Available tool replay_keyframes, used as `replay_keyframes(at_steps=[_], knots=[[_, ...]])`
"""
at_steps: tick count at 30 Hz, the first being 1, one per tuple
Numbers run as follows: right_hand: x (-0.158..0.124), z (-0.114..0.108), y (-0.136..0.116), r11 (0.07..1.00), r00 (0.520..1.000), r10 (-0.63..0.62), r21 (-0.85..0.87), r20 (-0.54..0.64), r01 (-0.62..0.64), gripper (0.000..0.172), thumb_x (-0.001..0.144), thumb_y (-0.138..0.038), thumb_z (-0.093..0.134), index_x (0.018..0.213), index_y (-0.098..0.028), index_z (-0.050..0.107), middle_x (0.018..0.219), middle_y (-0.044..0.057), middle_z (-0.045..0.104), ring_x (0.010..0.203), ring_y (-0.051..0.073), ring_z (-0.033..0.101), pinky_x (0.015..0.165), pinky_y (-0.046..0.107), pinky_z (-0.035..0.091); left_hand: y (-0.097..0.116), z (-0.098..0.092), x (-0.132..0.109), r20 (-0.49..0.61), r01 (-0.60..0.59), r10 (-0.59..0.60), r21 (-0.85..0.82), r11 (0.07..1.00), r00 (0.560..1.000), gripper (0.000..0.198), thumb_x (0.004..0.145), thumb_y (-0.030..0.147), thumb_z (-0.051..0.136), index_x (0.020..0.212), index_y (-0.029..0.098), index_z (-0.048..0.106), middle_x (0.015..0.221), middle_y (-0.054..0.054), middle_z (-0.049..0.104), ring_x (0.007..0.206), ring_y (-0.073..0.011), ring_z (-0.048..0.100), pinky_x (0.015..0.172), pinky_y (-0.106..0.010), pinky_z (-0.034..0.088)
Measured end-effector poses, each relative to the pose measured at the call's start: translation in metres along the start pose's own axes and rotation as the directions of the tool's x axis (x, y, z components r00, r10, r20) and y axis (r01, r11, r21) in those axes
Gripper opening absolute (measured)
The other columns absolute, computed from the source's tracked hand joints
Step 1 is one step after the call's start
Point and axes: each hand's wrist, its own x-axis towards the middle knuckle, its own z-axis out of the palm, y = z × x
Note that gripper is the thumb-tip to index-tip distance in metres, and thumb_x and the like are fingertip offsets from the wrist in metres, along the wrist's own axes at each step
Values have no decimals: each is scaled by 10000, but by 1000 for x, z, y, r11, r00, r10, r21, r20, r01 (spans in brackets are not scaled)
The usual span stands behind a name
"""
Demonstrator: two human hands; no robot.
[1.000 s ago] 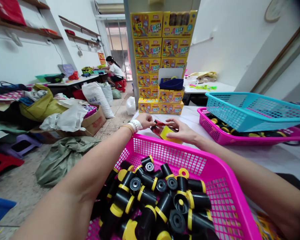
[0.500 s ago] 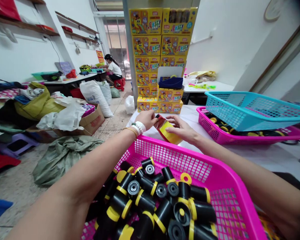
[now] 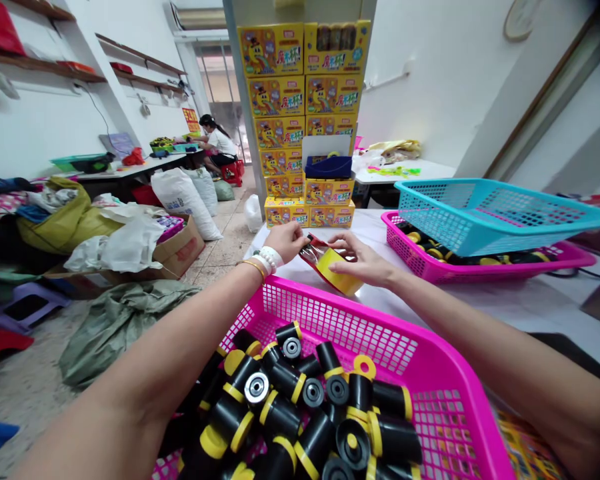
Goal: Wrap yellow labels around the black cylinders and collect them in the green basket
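Beyond the near basket, a small yellow-and-red cardboard box [image 3: 349, 283] is tilted between my two hands. My right hand [image 3: 363, 262] grips its yellow side with thumb and fingers. With fingers pinched together, my left hand [image 3: 285, 243] is at the box's dark upper-left end; what the fingertips hold is hidden. Something shiny and clear shows at that end, too small to name. Below my arms, a pink basket [image 3: 340, 307] holds many black cylinders [image 3: 283, 413] with yellow rims, lying at all angles. A yellow ring [image 3: 365, 367] lies among them.
Stacked yellow boxes [image 3: 273, 97] stand at the table's far end, with a dark blue tray [image 3: 329, 167] before them. On the right, a blue basket [image 3: 480, 213] rests over another pink basket [image 3: 430, 267] of cylinders. Sacks [image 3: 185, 200] lie left; a person [image 3: 220, 143] sits behind.
The view has shifted slightly, so the scene sits further left. The box is turned a little, showing a clear, shiny part near my left fingers. Both hands stay at the box.
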Motion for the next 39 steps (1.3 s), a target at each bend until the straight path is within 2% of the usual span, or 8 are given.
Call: replay_keyframes(at_steps=[5, 9, 14, 19, 24, 30, 35, 39], knots=[[-7, -11, -11, 953, 978, -157, -238, 136, 186, 335, 842, -339, 607, 1174, -313, 642, 1333, 2, 586, 1290, 243, 503, 1111, 444, 368, -5, 4, 0, 202, 20, -9, -53, 998, 979, 244, 791, 371, 618, 635, 185, 599, 586, -5, 637, 564, -138, 559, 537, -233, 376], [-5, -10, -17, 881, 960, -194, -395, 201, 261, 287, 848, -309, 594, 1125, -284, 664, 1276, 25, 596, 1201, 242, 557, 1074, 440, 407, -9, 6, 2, 305, 76, -50, -73, 994, 951, 242, 745, 367, 651, 590, 184, 619, 550, -7, 648, 538, -138, 574, 515, -229, 387], [1, 0, -24, 810, 958, -144, -527, 247, 257, 320, 842, -311, 585, 1152, -252, 642, 1243, 65, 597, 1124, 264, 592, 1031, 450, 439, -13, 4, 3, 301, 163, -134, -74, 984, 944, 228, 752, 342, 636, 597, 175, 643, 537, -20, 653, 519, -135, 573, 518, -234, 405], [3, 8, -28, 773, 958, -119, -582, 260, 254, 307, 845, -326, 577, 1133, -245, 644, 1210, 80, 616, 1055, 268, 627, 987, 442, 468, -14, 6, 4, 258, 205, -183, -60, 977, 949, 212, 726, 333, 682, 585, 178, 657, 533, -21, 645, 553, -149, 595, 567, -245, 436], [6, 15, -26, 748, 968, -94, -625, 234, 223, 301, 821, -338, 592, 1091, -230, 668, 1179, 93, 632, 1040, 279, 634, 980, 437, 470, -16, 14, 6, 206, 218, -203, -51, 975, 957, 192, 642, 311, 776, 559, 187, 656, 636, -64, 688, 788, -224, 661, 689, -264, 469], [1, -3, -16, 881, 980, -90, -444, 179, 162, 295, 857, -318, 559, 1122, -297, 687, 1211, 24, 654, 1120, 255, 606, 1010, 442, 453, -20, 14, 6, 346, 240, -140, -264, 934, 928, 388, 749, 516, 707, 616, 158, 636, 592, -51, 669, 513, -129, 583, 565, -253, 482], [-8, -26, -7, 948, 970, -157, -247, 185, 201, 321, 871, -358, 584, 1170, -281, 672, 1359, 23, 591, 1230, 263, 557, 1034, 437, 445, -22, 2, 4, 446, 311, 15, -647, 697, 895, 565, 583, 685, 761, 704, 145, 643, 642, -33, 661, 548, -117, 578, 596, -265, 488], [-13, -33, -5, 910, 932, -305, -229, 195, 345, 350, 867, -385, 619, 1202, -292, 663, 1398, 44, 562, 1317, 272, 491, 1119, 471, 363, -23, -15, 1, 684, 613, 44, -678, 406, 728, 783, 497, 871, 629, 802, 151, 660, 743, -85, 716, 712, -228, 671, 707, -383, 518]])
